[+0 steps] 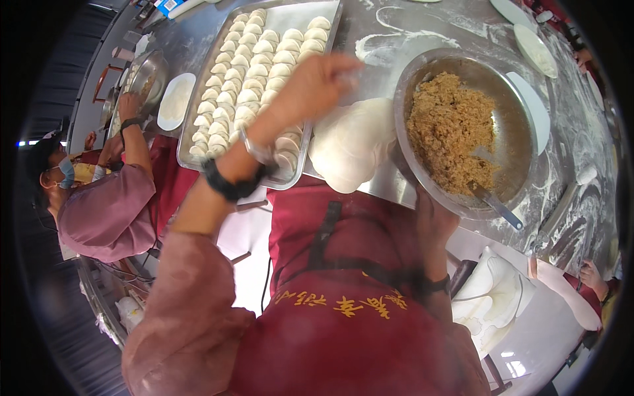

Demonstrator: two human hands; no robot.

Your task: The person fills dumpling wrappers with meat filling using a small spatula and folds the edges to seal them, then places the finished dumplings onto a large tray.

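Note:
My left hand (pixel 329 81) is raised over the right side of a metal tray (pixel 309 15) of folded dumplings (pixel 247 74). Its fingers are bent and blurred, so I cannot make out whether anything is between them. Just beyond and below it lies a pile of pale, round dough wrappers (pixel 351 143). My right hand (pixel 438 215) is in shadow against the near underside of a large steel bowl (pixel 515 119), its fingers partly hidden. Brown minced filling (pixel 450 128) fills much of the bowl, and a utensil with a grey-blue handle (pixel 502 210) leans out over the rim.
Flour streaks the steel table (pixel 559 128). White plates (pixel 535 49) and a rolling pin (pixel 562 208) lie to the right. At left, a masked co-worker (pixel 104 208) reaches near another bowl (pixel 148 79) and an oval plate of flour (pixel 176 101). Another person's hand (pixel 592 279) shows far right.

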